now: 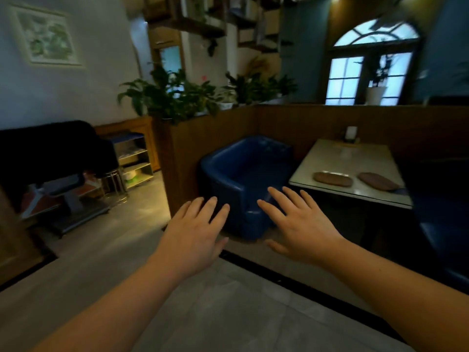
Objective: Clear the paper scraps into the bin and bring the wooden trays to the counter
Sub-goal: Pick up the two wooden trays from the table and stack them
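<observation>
From the head camera, a pale surface [350, 158] is standing in a wood-panelled booth at the right, carrying two wooden trays side by side near its front edge: the left wooden tray [333, 179] and the right wooden tray [378, 181], apart from each other. A small card stand [351, 134] is sitting at the far end by the panelling. A blue armchair [243, 179] is facing the surface from the left. Potted plants [177, 95] are lining the partition ledge, and an arched window [370, 64] is glowing behind. Grey tiled floor [215, 313] is filling the foreground. The left hand [195, 237] and the right hand [302, 229] are reaching forward, palms down, fingers spread and holding nothing, well short of the trays.
</observation>
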A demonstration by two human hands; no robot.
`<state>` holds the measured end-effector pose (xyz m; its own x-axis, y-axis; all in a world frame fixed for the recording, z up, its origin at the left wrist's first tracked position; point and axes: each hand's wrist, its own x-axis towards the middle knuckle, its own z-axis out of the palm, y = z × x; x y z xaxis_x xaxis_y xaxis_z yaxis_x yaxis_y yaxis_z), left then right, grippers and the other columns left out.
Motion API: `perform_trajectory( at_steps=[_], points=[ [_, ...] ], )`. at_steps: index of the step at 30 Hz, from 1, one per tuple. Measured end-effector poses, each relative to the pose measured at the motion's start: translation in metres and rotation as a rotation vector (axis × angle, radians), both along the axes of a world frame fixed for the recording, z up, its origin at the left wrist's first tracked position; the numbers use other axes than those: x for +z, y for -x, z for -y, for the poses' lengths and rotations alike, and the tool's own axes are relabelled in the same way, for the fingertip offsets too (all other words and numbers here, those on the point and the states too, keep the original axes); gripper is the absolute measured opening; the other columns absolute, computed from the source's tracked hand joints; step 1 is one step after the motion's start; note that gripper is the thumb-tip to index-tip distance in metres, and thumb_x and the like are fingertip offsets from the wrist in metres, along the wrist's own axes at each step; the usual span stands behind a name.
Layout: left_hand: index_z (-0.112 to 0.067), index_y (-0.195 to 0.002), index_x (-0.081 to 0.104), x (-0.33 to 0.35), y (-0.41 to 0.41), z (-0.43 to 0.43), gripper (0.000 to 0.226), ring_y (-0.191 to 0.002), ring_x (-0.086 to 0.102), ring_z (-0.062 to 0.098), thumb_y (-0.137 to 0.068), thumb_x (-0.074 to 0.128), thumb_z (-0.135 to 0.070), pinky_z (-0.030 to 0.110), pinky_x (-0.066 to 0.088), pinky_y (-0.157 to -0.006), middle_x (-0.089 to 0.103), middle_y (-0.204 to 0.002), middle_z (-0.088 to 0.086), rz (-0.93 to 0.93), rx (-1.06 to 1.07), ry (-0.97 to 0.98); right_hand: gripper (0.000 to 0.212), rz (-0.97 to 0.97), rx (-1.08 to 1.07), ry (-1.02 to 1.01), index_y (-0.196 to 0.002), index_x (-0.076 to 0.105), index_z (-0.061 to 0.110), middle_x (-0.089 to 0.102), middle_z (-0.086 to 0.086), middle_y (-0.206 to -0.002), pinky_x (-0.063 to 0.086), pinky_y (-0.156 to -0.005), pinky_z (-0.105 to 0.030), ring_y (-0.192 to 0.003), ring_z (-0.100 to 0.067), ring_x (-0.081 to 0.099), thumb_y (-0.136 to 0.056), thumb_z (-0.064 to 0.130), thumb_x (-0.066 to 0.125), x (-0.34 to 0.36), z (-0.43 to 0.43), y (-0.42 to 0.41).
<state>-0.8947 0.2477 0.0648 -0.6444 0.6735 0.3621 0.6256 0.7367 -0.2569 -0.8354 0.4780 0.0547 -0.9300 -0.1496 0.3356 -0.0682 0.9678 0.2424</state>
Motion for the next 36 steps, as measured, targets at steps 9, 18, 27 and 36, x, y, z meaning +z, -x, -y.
perform_trajectory(
  at_steps=[9,18,27,36],
  points=[
    [-0.021,-0.144,0.032,-0.010,0.002,-0.239,0.068,-0.133,0.038,0.033,-0.087,0.048,-0.053,0.049,0.036,-0.107,0.041,-0.148,0.012,-0.019,-0.241,0.020,0.083,0.045,-0.277,0.018,-0.150,0.016,0.030,0.021,-0.012,-0.159,0.021,-0.114,-0.057,-0.145,-0.036,0.018,-0.082,0.067,0.046,-0.012,-0.237,-0.061],
    [-0.023,-0.147,0.023,-0.038,0.038,-0.393,0.067,-0.138,0.029,0.028,-0.090,0.041,-0.054,0.045,0.027,-0.113,0.031,-0.153,0.009,0.020,-0.378,0.024,0.080,0.066,-0.449,0.083,-0.150,0.016,0.031,0.016,-0.009,-0.161,0.014,-0.116,-0.055,-0.146,-0.031,0.012,-0.083,0.067,0.042,-0.045,-0.366,-0.057],
    [-0.021,-0.144,0.031,-0.062,0.163,-0.524,0.067,-0.132,0.039,0.026,-0.088,0.043,-0.056,0.041,0.041,-0.101,0.039,-0.148,0.008,0.096,-0.440,0.002,0.076,0.097,-0.594,0.098,-0.149,0.016,0.031,0.017,-0.007,-0.160,0.014,-0.116,-0.046,-0.145,-0.027,0.017,-0.086,0.063,0.044,-0.067,-0.487,0.029],
    [-0.020,-0.141,0.035,-0.082,0.276,-0.640,0.063,-0.127,0.044,0.025,-0.088,0.045,-0.052,0.040,0.043,-0.097,0.043,-0.145,0.006,0.172,-0.489,0.023,0.074,0.146,-0.701,0.208,-0.149,0.014,0.033,0.016,-0.005,-0.160,0.013,-0.117,-0.045,-0.145,-0.025,0.018,-0.087,0.058,0.047,-0.089,-0.587,0.128]
  ],
)
